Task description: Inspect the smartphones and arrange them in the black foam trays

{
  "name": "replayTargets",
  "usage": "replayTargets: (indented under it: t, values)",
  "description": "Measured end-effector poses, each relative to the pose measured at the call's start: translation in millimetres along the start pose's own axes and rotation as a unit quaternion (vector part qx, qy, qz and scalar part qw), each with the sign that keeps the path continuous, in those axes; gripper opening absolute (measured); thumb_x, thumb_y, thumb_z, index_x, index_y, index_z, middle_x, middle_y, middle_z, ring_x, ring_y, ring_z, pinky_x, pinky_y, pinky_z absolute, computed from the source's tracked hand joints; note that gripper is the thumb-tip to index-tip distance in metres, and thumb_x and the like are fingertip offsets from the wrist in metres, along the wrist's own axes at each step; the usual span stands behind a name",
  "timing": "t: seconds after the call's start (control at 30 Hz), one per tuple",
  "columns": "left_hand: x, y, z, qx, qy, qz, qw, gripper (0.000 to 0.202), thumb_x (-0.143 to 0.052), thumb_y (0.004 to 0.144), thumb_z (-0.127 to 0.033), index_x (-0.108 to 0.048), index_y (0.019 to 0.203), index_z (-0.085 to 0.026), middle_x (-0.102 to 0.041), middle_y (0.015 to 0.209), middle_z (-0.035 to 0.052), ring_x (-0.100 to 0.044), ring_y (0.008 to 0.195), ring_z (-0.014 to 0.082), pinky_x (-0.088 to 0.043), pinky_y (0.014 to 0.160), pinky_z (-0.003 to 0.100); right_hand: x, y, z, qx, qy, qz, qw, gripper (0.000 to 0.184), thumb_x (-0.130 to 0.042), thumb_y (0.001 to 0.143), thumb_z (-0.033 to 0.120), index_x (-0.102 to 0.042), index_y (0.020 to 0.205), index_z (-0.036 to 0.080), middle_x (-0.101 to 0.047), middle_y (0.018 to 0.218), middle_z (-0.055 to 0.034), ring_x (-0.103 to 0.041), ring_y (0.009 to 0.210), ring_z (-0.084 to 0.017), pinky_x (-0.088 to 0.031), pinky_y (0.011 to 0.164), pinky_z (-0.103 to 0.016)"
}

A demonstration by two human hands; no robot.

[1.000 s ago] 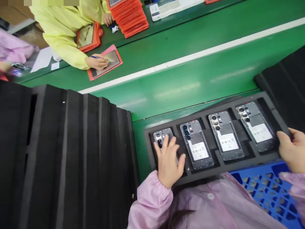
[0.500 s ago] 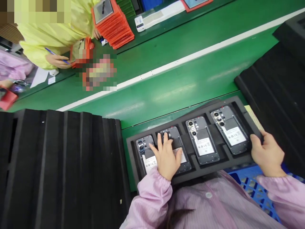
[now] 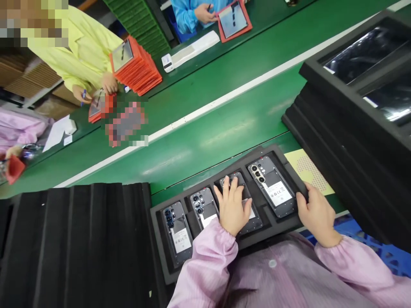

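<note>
L hand splayed over 1 of 4 dk-gray phones, white labels, R hand gripping blk tray

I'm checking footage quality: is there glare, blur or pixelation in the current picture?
Head view: soft glare on the green surface, brighter reflections on dark screens at upper right; head view: red item at far left looks blurred, the rightmost labelled phone fairly sharp; head view: pixelated blocks in two patches on the left.

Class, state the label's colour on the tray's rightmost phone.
White label with dark print, shown best in the head view.
</note>
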State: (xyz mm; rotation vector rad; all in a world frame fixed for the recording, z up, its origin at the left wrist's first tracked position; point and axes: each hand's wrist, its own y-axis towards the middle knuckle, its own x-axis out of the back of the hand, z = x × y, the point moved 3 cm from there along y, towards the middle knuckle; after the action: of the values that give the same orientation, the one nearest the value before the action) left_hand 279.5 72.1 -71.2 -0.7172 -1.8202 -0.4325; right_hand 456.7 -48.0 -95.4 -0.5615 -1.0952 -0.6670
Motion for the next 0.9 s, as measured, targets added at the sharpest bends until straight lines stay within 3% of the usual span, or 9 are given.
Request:
replayTargets:
  t: [0.13,0.2,0.27,0.37,0.43,0.5,0.57,0.73,0.9]
  values:
    - [-11.2,10.8,-37.2,-0.094,-0.029,0.072,0.993,0.035,-0.054,0.08,-0.03,-0.053,0.111,-0.015,-0.046,0.136,0.0153,-0.031,0.132,0.0348,-0.021,0.101,0.07,-0.9,-1.0,-1.0,0.015,-0.01,0.0,1.0,0.04,-0.029,0.084,0.031,-0.052,0.11,0.011,-0.061,0.098,-0.0161,-0.059,0.09,-0.028,-0.049,0.072,-0.036]
    - [-18.2,12.7,-48.7,-0.1,-0.031,0.108,0.989,0.042,-0.054,0.08,-0.032,-0.05,0.116,-0.013,-0.044,0.137,0.0162,-0.032,0.132,0.0335,-0.023,0.102,0.067,1.1,-0.5,-0.4,0.033,-0.033,0.0,0.999,0.039,-0.029,0.085,0.03,-0.052,0.109,0.01,-0.062,0.096,-0.0158,-0.06,0.086,-0.027,-0.049,0.068,-0.035]
    - [-18.2,9.0,-47.5,-0.091,-0.04,0.099,0.99,0.042,-0.054,0.08,-0.031,-0.05,0.117,-0.012,-0.044,0.137,0.0163,-0.033,0.131,0.032,-0.026,0.104,0.063,6.4,0.5,1.4,0.063,-0.055,-0.01,0.996,0.036,-0.032,0.086,0.028,-0.053,0.108,0.009,-0.061,0.098,-0.0162,-0.058,0.086,-0.027,-0.048,0.068,-0.035]
    - [0.9,-12.4,-14.5,-0.024,-0.054,0.024,0.998,0.034,-0.052,0.08,-0.027,-0.054,0.111,-0.014,-0.052,0.13,0.0145,-0.041,0.127,0.0279,-0.033,0.105,0.051,20.3,1.5,11.0,0.131,-0.086,-0.038,0.987,0.033,-0.039,0.085,0.024,-0.054,0.11,0.009,-0.058,0.108,-0.0181,-0.054,0.093,-0.03,-0.045,0.077,-0.04]
    - [22.9,-38.5,26.4,0.123,-0.023,-0.025,0.992,0.028,-0.049,0.079,-0.026,-0.057,0.103,-0.014,-0.059,0.118,0.0145,-0.05,0.117,0.0262,-0.037,0.102,0.045,27.1,1.5,23.4,0.168,-0.104,-0.006,0.98,0.032,-0.039,0.086,0.021,-0.054,0.113,0.01,-0.058,0.109,-0.0169,-0.054,0.095,-0.029,-0.043,0.08,-0.039]
    - [45.7,-71.2,67.6,0.295,0.03,-0.05,0.954,0.028,-0.047,0.079,-0.026,-0.057,0.1,-0.011,-0.061,0.109,0.0196,-0.054,0.11,0.0308,-0.039,0.097,0.048,29.1,1.7,40.1,0.184,-0.114,0.052,0.975,0.031,-0.04,0.086,0.019,-0.055,0.112,0.011,-0.061,0.103,-0.0151,-0.055,0.095,-0.027,-0.044,0.077,-0.035]
    - [61.8,-99.1,95.5,0.394,0.054,-0.058,0.916,0.032,-0.046,0.078,-0.026,-0.056,0.1,-0.004,-0.06,0.102,0.0265,-0.055,0.104,0.0378,-0.04,0.089,0.054,27.8,3.4,59.1,0.179,-0.122,0.087,0.972,0.029,-0.043,0.085,0.021,-0.056,0.108,0.009,-0.062,0.097,-0.017,-0.056,0.094,-0.029,-0.044,0.072,-0.034]
    - [62.3,-116.6,120.8,0.508,0.013,-0.045,0.86,0.031,-0.049,0.081,-0.031,-0.057,0.093,-0.004,-0.062,0.094,0.0266,-0.06,0.093,0.0368,-0.044,0.08,0.048,21.8,20.4,93.6,0.11,-0.129,0.113,0.979,0.039,-0.047,0.086,0.033,-0.054,0.1,-0.002,-0.059,0.093,-0.0285,-0.06,0.084,-0.037,-0.044,0.064,-0.04]
    - [66.8,-118.2,138.4,0.544,-0.117,-0.067,0.828,0.022,-0.054,0.084,-0.034,-0.059,0.082,-0.012,-0.063,0.083,0.0052,-0.06,0.078,0.0167,-0.047,0.077,0.037,38.3,38.3,91.9,0.096,-0.066,0.169,0.979,0.019,-0.048,0.084,0.03,-0.055,0.075,0.015,-0.064,0.076,-0.0124,-0.063,0.073,-0.028,-0.045,0.061,-0.033]
